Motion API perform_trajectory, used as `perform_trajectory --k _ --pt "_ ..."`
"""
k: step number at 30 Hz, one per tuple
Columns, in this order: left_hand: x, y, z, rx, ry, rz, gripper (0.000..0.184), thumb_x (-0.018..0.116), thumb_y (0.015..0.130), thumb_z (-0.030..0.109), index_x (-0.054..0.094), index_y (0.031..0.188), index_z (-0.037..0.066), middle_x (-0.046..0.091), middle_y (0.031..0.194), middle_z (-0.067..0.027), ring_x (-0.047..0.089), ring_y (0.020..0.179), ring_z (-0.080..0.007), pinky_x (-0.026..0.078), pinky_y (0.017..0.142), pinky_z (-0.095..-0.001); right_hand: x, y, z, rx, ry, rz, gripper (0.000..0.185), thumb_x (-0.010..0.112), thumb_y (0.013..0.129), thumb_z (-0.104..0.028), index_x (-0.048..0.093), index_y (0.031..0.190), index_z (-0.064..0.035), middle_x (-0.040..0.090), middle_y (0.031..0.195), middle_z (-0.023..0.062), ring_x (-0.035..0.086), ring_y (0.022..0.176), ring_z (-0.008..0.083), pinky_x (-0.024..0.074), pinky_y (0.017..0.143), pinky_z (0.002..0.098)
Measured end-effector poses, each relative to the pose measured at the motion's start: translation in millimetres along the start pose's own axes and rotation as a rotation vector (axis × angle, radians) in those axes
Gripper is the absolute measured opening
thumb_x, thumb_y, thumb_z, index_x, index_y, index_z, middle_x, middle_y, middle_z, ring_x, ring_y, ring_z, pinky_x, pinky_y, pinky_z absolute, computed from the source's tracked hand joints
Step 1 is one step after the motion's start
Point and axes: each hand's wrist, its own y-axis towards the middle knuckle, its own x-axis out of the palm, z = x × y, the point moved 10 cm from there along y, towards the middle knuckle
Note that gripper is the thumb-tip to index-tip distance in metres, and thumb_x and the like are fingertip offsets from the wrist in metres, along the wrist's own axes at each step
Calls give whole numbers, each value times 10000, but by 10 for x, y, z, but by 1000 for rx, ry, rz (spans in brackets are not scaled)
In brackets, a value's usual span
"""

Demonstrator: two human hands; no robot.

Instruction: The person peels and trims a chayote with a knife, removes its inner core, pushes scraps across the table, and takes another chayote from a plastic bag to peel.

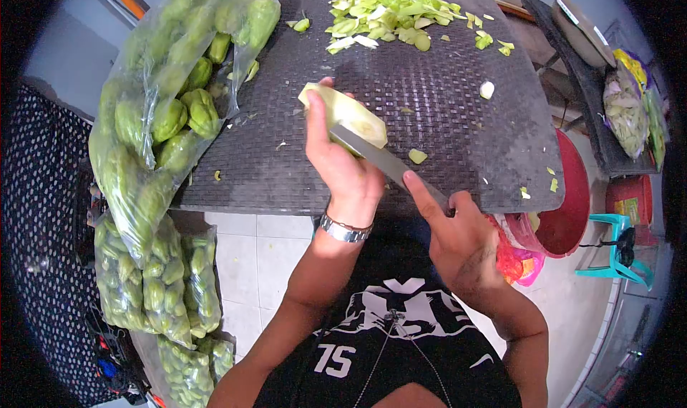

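Note:
My left hand (342, 166) is wrapped round a pale, peeled chayote half (347, 116), its cut face turned up and a hollow showing near its lower end. In my right hand (458, 233) is a knife (383, 159), the index finger stretched along the blade's back. The blade's tip meets the near side of the chayote. Beyond both hands, a pile of green peelings and pale slices (393, 11) lies at the far side of the dark woven-pattern table (272, 172). A small green scrap (417, 156) rests just right of the chayote.
A big clear plastic bag of whole green chayotes (129, 143) covers the table's left side. More filled bags (143, 279) stand below it. At right are a red tub (572, 193), a turquoise stool (615, 251) and a dark side table (594, 115) with packaged goods.

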Motion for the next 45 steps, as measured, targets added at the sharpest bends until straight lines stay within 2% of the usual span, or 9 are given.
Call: perform_trajectory --k 6,12,18,26,27,32,35,40,45 --pt "-36 -45 58 60 34 75 370 481 1087 428 563 1297 135 604 1033 -25 589 916 -132 504 802 -319 -23 -11 -14 4 15 77 829 625 810 22 487 1520 -383 469 809 122 566 655 291 508 552 419" --pt "-32 25 111 95 -26 -29 366 477 1087 440 562 1284 144 588 1019 -26 581 906 -134 505 802 -324 27 -32 51 36 26 45 824 623 814 22 493 1511 -398 464 807 126 564 652 290 504 554 420" --pt "-154 109 68 76 -25 93 356 529 1066 429 587 1261 138 625 978 -44 635 867 -164 546 758 -350 101 -44 85 79 96 47 783 609 854 11 480 1522 -377 465 804 123 581 649 315 514 574 452" --pt "-219 204 107 62 25 12 296 585 1043 336 601 1246 122 620 967 -32 625 896 -160 533 812 -349 285 95 225 327 914 -274 562 554 973 -48 495 1513 -191 695 1087 260 708 939 385 561 841 423" --pt "-276 228 67 17 14 22 305 587 1038 339 609 1246 118 634 956 -37 644 895 -174 542 821 -363 356 59 235 404 951 -373 550 554 977 -57 496 1510 -182 699 1129 271 708 991 399 556 875 417" --pt "-451 290 -15 -65 -4 142 266 633 992 268 632 1199 101 620 918 -42 633 868 -193 546 836 -381 173 198 242 200 627 -198 566 554 977 -65 473 1525 -181 629 1278 291 627 1163 454 528 947 467" --pt "-483 314 -1 -60 -28 180 219 642 969 224 645 1144 93 609 904 -48 626 868 -207 546 848 -387 103 264 258 146 654 -62 564 546 979 -59 469 1526 -177 650 1240 285 646 1119 457 536 929 486" --pt "-474 332 -31 -96 -121 145 144 618 960 169 627 1052 59 593 909 -58 606 863 -216 533 866 -381 27 288 262 72 591 81 564 545 972 -46 486 1515 -185 672 943 214 669 849 419 556 775 504" --pt "-458 310 -164 -252 -215 104 155 587 984 226 563 949 77 586 882 -64 591 851 -220 515 851 -390 91 239 115 52 148 -81 720 588 886 -7 464 1534 -297 573 844 155 639 726 358 558 648 477"
